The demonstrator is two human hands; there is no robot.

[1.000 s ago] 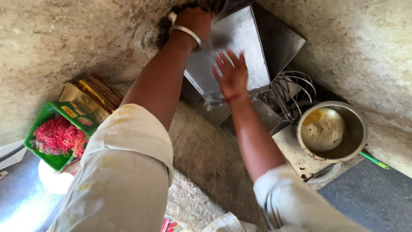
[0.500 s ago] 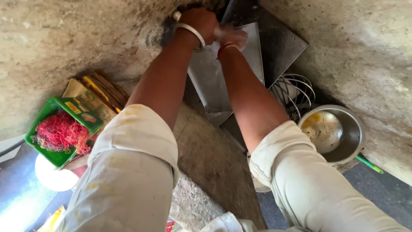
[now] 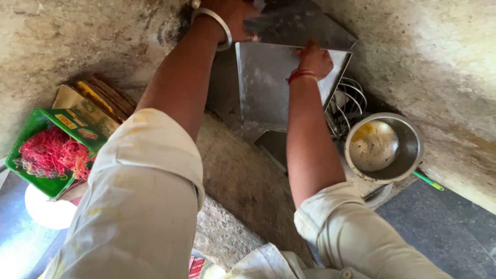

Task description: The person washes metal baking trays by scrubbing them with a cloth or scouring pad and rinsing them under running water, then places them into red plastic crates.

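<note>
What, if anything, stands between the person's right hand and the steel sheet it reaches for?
Nothing visible does. The right hand already rests on the top edge of the steel sheet, fingers touching metal. The left hand grips another metal sheet just above.

A rough stone ledge (image 3: 243, 181) is carrying the things. A green box (image 3: 31, 134) of red threads (image 3: 49, 152) is sitting at its left end, just beside a stack of flat packets (image 3: 98, 101). A steel bowl (image 3: 385, 147) is resting at the right, touching a wire whisk (image 3: 349, 101). Folded steel sheets (image 3: 268, 88) are lying between them.
</note>
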